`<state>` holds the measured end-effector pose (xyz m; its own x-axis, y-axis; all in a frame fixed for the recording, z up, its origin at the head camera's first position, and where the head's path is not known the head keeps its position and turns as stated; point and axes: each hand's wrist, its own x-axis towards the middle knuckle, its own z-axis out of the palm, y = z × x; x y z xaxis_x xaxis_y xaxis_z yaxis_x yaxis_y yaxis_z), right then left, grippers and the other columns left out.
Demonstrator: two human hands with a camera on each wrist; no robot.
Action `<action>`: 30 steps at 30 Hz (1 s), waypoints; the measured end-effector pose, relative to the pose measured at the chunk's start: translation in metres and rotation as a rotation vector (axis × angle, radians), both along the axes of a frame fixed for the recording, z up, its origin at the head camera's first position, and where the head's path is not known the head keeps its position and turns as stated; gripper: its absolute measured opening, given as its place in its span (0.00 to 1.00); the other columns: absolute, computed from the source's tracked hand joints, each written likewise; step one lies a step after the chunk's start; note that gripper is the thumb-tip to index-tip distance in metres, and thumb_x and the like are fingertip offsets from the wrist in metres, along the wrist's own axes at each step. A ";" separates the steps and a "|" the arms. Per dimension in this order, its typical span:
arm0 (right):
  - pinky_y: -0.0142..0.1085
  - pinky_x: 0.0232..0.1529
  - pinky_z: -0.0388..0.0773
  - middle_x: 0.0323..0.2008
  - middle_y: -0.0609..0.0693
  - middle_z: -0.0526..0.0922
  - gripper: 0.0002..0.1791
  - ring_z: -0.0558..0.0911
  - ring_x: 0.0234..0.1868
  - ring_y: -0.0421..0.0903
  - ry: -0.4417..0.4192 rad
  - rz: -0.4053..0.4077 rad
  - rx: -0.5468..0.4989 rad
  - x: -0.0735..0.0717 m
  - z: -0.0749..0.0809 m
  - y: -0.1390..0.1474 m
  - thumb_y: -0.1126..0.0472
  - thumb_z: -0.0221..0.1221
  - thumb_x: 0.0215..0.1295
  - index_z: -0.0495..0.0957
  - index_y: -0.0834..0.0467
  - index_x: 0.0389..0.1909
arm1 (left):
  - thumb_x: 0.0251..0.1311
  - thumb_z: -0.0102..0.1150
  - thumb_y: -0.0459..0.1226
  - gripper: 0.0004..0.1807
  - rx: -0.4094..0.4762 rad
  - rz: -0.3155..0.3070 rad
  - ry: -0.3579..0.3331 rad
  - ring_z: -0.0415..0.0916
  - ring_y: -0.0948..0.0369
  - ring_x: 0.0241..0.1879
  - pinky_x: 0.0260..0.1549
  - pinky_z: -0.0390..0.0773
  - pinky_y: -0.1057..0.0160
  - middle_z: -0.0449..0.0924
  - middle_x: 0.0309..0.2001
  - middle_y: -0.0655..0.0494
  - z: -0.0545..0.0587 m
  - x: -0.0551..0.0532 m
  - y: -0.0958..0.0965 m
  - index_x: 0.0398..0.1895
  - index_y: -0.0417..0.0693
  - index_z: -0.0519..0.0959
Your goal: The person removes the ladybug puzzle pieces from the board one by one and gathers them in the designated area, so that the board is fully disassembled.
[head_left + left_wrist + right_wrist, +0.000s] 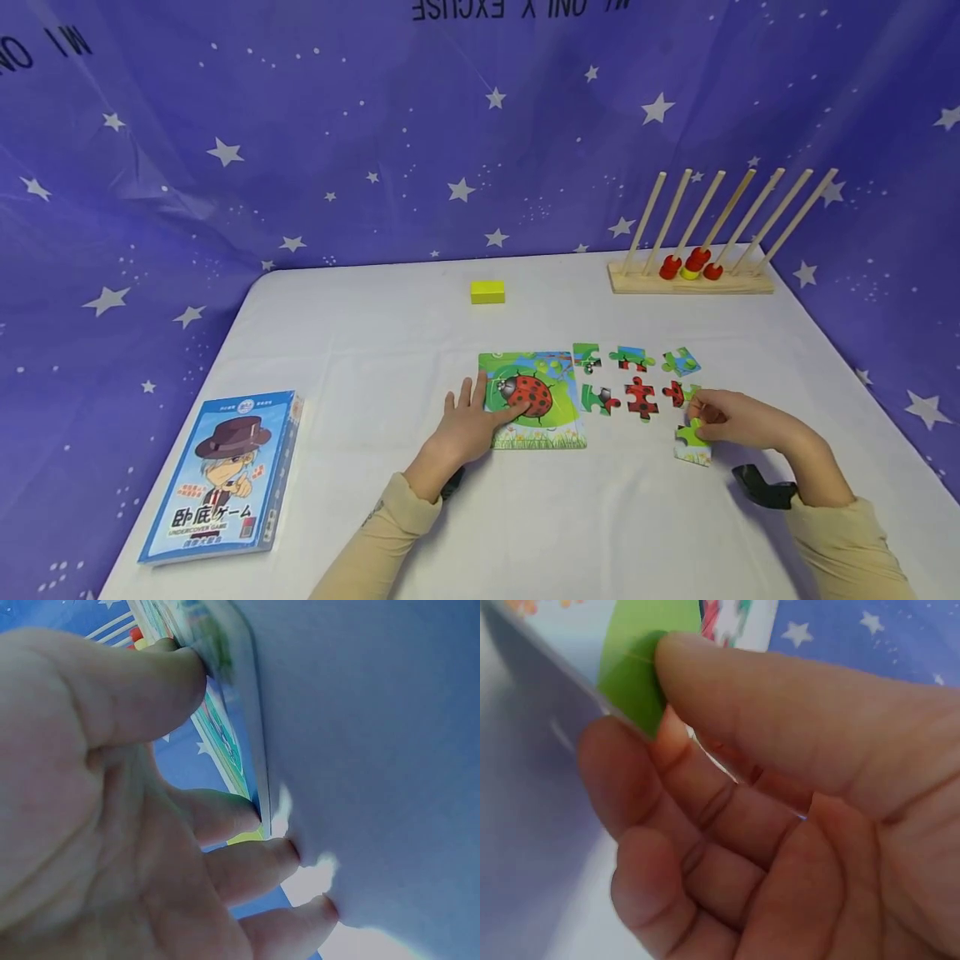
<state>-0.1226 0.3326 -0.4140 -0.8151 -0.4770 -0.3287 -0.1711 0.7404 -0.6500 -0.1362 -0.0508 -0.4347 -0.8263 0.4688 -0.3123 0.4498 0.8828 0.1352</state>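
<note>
A square ladybug picture board point(551, 429) lies on the white table. My left hand point(465, 425) rests at its left side, the thumb point(176, 686) on the picture and the fingers point(262, 866) spread along the edge and table. Thumb and curled fingers of my right hand point(738, 419) pinch a green and pale-blue puzzle piece point(692, 446); the right wrist view shows the piece point(634, 664) tilted. Beyond the board are loose puzzle pieces in two rows, among them a red spotted piece point(642, 398) and a green corner piece point(681, 361).
At the back right stands a wooden bead rack point(690, 285) with upright sticks and red and yellow beads. A yellow block point(487, 292) sits at the back middle. On the left lies a blue game box point(225, 475). A starry purple cloth point(420, 133) hangs behind the table.
</note>
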 end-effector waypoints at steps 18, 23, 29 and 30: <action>0.34 0.23 0.61 0.21 0.45 0.65 0.08 0.65 0.23 0.41 0.114 -0.058 0.148 -0.008 0.007 -0.028 0.64 0.60 0.55 0.68 0.58 0.27 | 0.66 0.40 0.30 0.33 -0.005 0.004 0.002 0.41 0.41 0.66 0.57 0.53 0.42 0.38 0.68 0.36 -0.005 -0.002 0.000 0.66 0.75 0.56; 0.33 0.25 0.64 0.23 0.44 0.68 0.05 0.67 0.24 0.40 0.194 0.026 0.032 -0.017 0.001 -0.080 0.64 0.59 0.58 0.72 0.57 0.30 | 0.66 0.40 0.31 0.31 0.003 0.005 -0.002 0.40 0.41 0.66 0.57 0.53 0.42 0.37 0.69 0.36 -0.005 -0.003 0.000 0.66 0.75 0.56; 0.37 0.35 0.69 0.37 0.47 0.73 0.19 0.71 0.34 0.42 0.312 0.138 0.001 -0.016 -0.014 -0.139 0.58 0.60 0.59 0.74 0.62 0.49 | 0.66 0.41 0.30 0.32 0.004 0.008 -0.008 0.41 0.41 0.66 0.57 0.53 0.43 0.37 0.69 0.36 -0.005 -0.003 0.000 0.66 0.74 0.57; 0.37 0.35 0.69 0.38 0.48 0.73 0.22 0.71 0.34 0.43 0.328 0.158 0.015 -0.015 -0.017 -0.146 0.57 0.61 0.58 0.73 0.63 0.51 | 0.66 0.41 0.30 0.32 0.002 0.007 -0.008 0.41 0.41 0.66 0.57 0.53 0.43 0.37 0.69 0.36 -0.004 -0.004 0.001 0.66 0.74 0.57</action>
<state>-0.1375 0.1861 -0.4310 -0.7952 -0.6023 -0.0699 -0.4815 0.6973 -0.5310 -0.1398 -0.0503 -0.4392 -0.8271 0.4636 -0.3177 0.4425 0.8857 0.1406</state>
